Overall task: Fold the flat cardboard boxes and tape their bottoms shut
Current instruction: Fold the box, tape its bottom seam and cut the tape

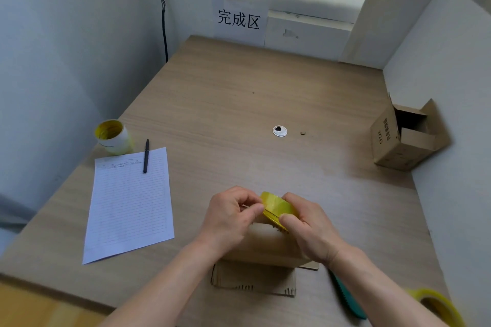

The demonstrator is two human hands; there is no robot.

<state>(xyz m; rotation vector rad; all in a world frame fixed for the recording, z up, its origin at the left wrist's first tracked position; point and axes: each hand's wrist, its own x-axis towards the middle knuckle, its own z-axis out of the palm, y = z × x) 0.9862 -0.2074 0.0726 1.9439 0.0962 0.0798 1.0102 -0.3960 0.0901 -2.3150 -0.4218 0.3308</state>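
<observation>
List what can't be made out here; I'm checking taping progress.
Head view: box seam hidden under left hand, right hand and tape roll.
Tape's loose end: covered by left fingertips.
Cut off by bottom-right edge: second roll.
Too small: writing on sheet.

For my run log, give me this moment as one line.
phase: tape prep | right hand: grips tape roll | left hand: pinches its edge | box: folded, under both hands

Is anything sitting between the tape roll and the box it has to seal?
Nothing visible does. The right hand grips the tape roll just above the box, and the left hand pinches at the roll's edge. Only the hands are near the box's top.
</observation>
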